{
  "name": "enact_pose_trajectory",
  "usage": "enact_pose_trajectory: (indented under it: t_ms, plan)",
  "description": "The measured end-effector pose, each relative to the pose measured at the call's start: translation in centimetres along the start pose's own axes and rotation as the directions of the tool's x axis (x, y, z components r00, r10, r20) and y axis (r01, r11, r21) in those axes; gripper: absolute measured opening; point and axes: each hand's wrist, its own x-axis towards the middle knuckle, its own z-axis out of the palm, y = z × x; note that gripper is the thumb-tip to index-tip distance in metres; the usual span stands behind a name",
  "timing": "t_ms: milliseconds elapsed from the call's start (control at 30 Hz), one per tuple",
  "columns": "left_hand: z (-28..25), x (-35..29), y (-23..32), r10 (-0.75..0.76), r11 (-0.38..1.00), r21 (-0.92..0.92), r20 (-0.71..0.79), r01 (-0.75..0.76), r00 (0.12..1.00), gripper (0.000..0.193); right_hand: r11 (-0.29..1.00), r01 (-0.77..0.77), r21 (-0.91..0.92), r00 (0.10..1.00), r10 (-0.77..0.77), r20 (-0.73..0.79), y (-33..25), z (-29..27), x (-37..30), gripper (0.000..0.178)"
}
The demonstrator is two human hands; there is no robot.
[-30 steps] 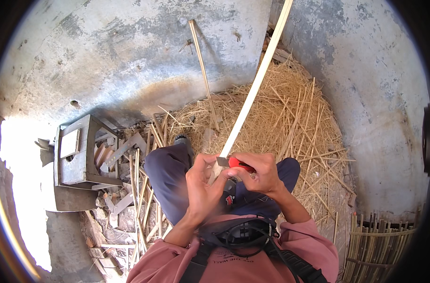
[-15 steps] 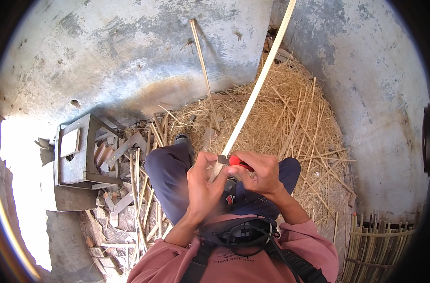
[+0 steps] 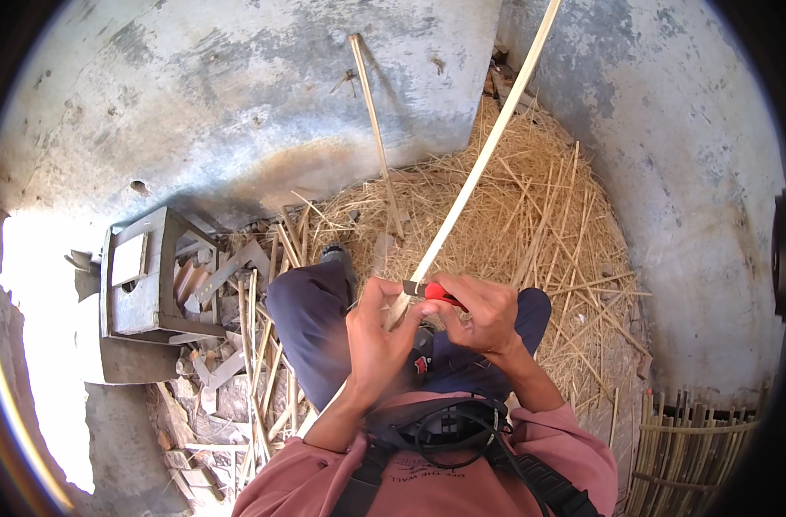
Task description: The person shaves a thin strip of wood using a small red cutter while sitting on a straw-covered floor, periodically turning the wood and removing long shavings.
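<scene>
A long pale wooden strip (image 3: 472,179), perhaps split bamboo, slants from the top of the view down to my hands. Its lower end runs past my left hand (image 3: 377,338), whose fingers are closed on it, and reappears by my left wrist. My right hand (image 3: 483,314) grips a knife with a red handle (image 3: 441,295). Its short dark blade (image 3: 413,289) lies across the strip, touching it between my two hands. Both thumbs are close together at the blade. My right fingers hide part of the handle.
Straw and thin shavings (image 3: 531,198) cover the floor ahead. Another stick (image 3: 374,129) leans on the wall. To the left lie a wooden box-like frame (image 3: 160,276) and loose slats (image 3: 255,362). A bundle of upright sticks (image 3: 690,448) stands at lower right.
The strip's far end has swung slightly right, and its near end now shows below my left hand. The knife and both hands have shifted a little to the right.
</scene>
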Motion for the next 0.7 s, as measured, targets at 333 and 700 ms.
enact_pose_trajectory:
  t_ms: [333,700]
  plan:
    - [-0.1,-3.1,-1.5,-0.131,0.991,0.031,0.016,0.13,0.991,0.025,0.986,-0.167,0.023,0.984,0.168,-0.059,2.4,-1.8,1.5,0.025]
    - [-1.3,-1.6,-0.2,-0.141,0.99,0.032,0.028,0.14,0.99,0.016,0.99,-0.103,0.1,0.994,0.106,-0.033,2.7,-1.8,1.6,0.028]
